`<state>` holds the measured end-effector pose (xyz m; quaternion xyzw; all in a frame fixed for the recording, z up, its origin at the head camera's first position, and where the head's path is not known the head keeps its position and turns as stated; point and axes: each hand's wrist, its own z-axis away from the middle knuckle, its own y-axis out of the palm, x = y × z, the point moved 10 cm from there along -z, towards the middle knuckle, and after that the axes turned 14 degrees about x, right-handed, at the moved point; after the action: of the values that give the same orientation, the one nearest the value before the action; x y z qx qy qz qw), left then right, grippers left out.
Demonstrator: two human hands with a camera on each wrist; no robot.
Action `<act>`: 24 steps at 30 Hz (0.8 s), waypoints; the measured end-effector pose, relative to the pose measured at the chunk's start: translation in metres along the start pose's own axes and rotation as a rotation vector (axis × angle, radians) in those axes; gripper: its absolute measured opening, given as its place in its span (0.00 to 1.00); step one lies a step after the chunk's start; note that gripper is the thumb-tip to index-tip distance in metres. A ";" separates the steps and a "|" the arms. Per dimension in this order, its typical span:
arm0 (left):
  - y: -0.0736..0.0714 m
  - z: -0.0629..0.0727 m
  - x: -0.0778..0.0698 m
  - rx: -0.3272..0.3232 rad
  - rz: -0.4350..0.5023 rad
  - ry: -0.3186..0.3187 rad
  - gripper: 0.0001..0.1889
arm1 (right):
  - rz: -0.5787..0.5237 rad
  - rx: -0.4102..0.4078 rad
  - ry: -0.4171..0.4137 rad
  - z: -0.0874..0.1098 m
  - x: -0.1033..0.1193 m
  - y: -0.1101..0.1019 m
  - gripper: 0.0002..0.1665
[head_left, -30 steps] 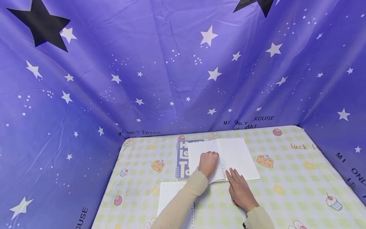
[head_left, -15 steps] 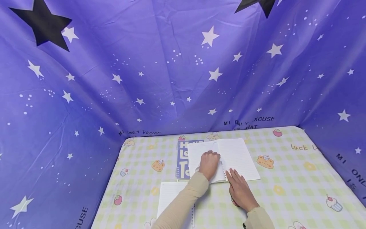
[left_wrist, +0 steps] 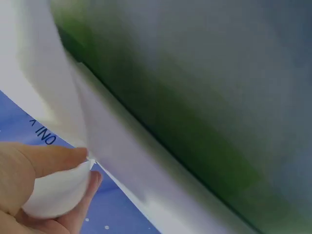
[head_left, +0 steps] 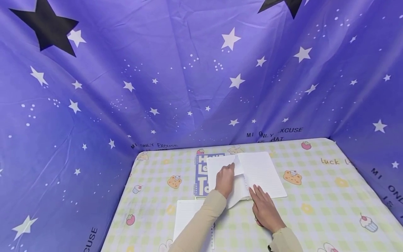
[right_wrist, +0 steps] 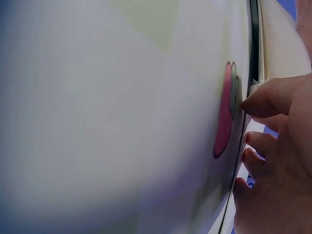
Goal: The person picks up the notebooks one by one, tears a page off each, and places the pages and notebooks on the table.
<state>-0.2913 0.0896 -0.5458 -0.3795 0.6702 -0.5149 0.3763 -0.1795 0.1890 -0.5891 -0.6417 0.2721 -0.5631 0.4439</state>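
Observation:
An open lined notebook (head_left: pixel 264 173) lies on the table, with small holes along its middle. My left hand (head_left: pixel 225 180) pinches a white page (head_left: pixel 237 196) near the middle of the notebook. That page is lifted and bent, its lower corner raised off the notebook. In the left wrist view, thumb and fingertips (left_wrist: pixel 80 154) close together on the paper. My right hand (head_left: pixel 266 211) lies over the notebook's lower edge with straight fingers, its fingertips on the right-hand page by the holes. The right wrist view shows its thumb (right_wrist: pixel 256 102) at the notebook's edge.
A purple cover with large white letters (head_left: pixel 200 178) shows from beneath the notebook's left side. Loose lined paper with a row of holes (head_left: pixel 187 213) lies at front left, partly under my left sleeve. Purple star-printed cloth (head_left: pixel 201 87) rises behind the checked tablecloth (head_left: pixel 151 210).
My left hand has shifted slightly left, with its fingers drawing on the page. The page, flat before, is now creased and raised at its lower corner. My right hand has stayed in place.

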 end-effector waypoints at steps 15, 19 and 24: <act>-0.008 -0.003 0.001 -0.005 -0.155 0.102 0.14 | -0.018 0.015 0.014 -0.001 -0.002 0.003 0.31; -0.003 0.002 -0.014 -0.015 -0.230 0.244 0.12 | -0.017 0.023 0.015 -0.001 -0.002 0.003 0.31; 0.000 0.012 -0.025 -0.040 -0.281 0.324 0.11 | 0.004 -0.007 -0.006 0.000 0.000 0.001 0.31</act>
<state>-0.2702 0.1071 -0.5448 -0.3889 0.6727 -0.6031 0.1802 -0.1793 0.1883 -0.5894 -0.6445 0.2739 -0.5595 0.4434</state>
